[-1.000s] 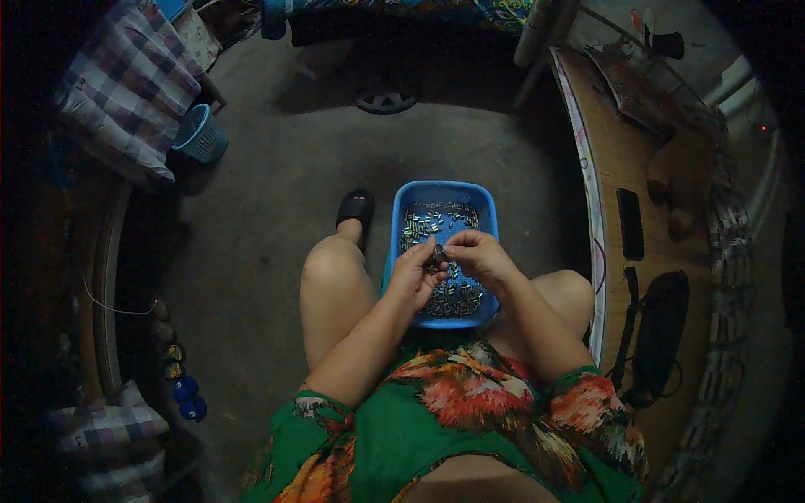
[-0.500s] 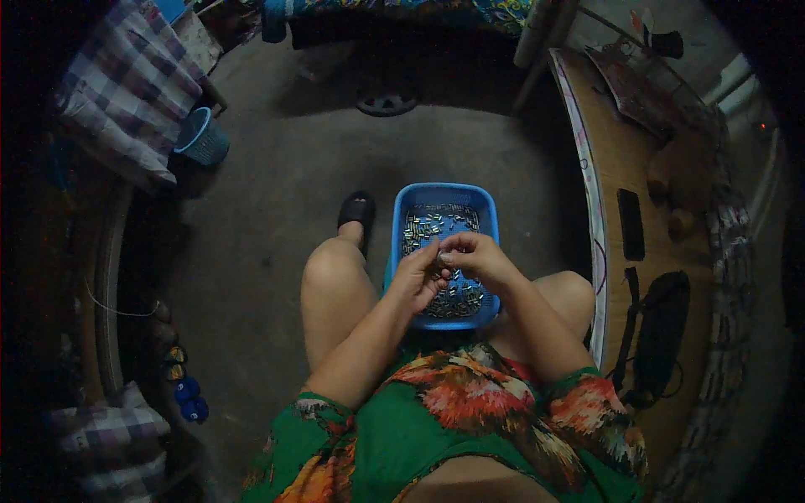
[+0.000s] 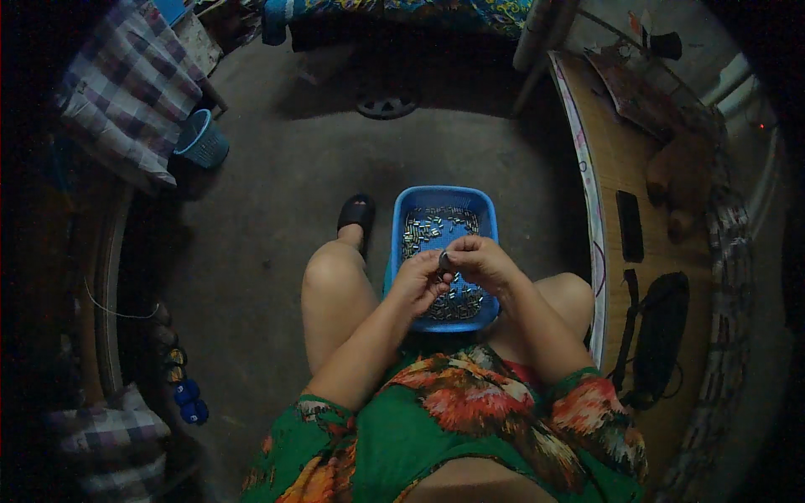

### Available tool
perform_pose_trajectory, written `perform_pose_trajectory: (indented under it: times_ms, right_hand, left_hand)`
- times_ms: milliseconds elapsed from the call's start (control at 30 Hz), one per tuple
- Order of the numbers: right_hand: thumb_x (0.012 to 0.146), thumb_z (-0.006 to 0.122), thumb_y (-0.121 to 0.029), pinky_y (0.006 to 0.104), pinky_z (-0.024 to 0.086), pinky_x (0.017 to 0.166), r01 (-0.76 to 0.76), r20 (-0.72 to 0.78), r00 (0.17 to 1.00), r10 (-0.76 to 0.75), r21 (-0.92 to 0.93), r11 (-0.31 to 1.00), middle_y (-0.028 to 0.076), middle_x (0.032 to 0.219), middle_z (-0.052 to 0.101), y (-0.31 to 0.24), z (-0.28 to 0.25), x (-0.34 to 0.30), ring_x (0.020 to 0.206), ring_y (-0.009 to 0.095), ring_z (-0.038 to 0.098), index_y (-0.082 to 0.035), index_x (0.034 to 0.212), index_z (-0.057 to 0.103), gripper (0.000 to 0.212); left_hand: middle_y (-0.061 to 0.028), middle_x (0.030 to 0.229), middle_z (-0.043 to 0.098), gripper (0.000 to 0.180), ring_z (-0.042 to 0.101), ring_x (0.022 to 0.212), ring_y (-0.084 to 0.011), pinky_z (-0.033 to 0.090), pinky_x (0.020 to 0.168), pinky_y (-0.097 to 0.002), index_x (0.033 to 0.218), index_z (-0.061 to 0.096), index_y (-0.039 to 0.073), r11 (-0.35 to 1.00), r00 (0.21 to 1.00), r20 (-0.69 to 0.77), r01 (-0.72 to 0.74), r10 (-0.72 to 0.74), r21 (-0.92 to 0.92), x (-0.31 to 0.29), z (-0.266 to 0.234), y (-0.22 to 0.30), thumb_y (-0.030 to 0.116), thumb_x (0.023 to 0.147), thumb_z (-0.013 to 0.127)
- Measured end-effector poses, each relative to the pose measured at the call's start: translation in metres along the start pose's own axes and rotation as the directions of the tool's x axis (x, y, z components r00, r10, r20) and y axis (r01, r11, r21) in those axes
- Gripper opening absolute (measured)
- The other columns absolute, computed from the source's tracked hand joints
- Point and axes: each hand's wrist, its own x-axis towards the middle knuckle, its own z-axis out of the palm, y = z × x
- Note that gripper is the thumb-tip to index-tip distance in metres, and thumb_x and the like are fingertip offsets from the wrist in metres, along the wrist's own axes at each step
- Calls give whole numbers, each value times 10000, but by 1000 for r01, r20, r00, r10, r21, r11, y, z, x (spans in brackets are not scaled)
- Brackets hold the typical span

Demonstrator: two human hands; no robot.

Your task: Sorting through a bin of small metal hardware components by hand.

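Observation:
A blue plastic basket (image 3: 402, 220) stands between my knees, with many small shiny metal cylinders (image 3: 433, 225) spread over its mesh bottom. Above its middle my two hands meet. My left hand (image 3: 418, 282) is closed, pinching a small dark metallic piece (image 3: 444, 261) between thumb and forefinger. From the other side, the thumb and fingertips of my right hand (image 3: 484, 263) press on the same piece. Its exact kind is too small to make out. Part of the basket's middle is hidden under my hands.
To my right runs a bed with a woven mat (image 3: 616, 168), bearing a dark phone (image 3: 631, 226) and a black bag (image 3: 662, 335). A light-blue bin (image 3: 202, 141) stands far left beside a checked cloth (image 3: 134, 84). Blue slippers (image 3: 191, 401) lie on the floor at left.
My right fingers have shifted slightly to the right, and the dark piece between the fingertips now shows more plainly. Both hands stay over the basket.

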Motion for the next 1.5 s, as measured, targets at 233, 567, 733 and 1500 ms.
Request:
perform_pose_trajectory:
  times_ms: [233, 567, 733, 1500]
  right_hand:
    - [735, 622, -217, 176, 268, 412, 13, 21, 1000, -11, -87, 996, -2, 682, 571, -4, 1, 1, 478, 40, 400, -77, 835, 584, 177]
    - [769, 598, -239, 189, 254, 404, -17, -100, 995, 28, 110, 994, -36, 626, 515, 1, 6, 1, 455, 44, 365, -84, 847, 577, 175]
    - [775, 596, -179, 161, 259, 384, 1, -20, 1000, 2, 178, 984, -57, 578, 464, -5, 6, -2, 423, 26, 348, -93, 833, 550, 114]
    - [811, 534, -207, 172, 257, 399, -77, 84, 994, 69, 92, 993, -26, 624, 458, -6, 9, -5, 465, 48, 357, -56, 866, 536, 161]
  left_hand:
    - [-25, 684, 516, 89, 505, 571, -97, 413, 453, -194, 847, 503, 53, 1000, 1000, 23, -17, 17, 11, -1, 1, 2, 132, 812, 523]
    - [-42, 746, 521, 103, 500, 604, -113, 415, 489, -207, 869, 499, 38, 999, 999, 26, -40, 40, -17, 6, -8, -4, 130, 823, 507]
    - [-48, 750, 529, 138, 517, 615, -121, 446, 515, -223, 897, 503, 35, 995, 995, 45, -89, 91, -44, 8, -6, -2, 161, 852, 470]
    - [-37, 725, 552, 265, 519, 599, -128, 426, 503, -227, 836, 526, 76, 1000, 987, -163, 6, -3, 19, 5, -5, -3, 340, 842, 505]
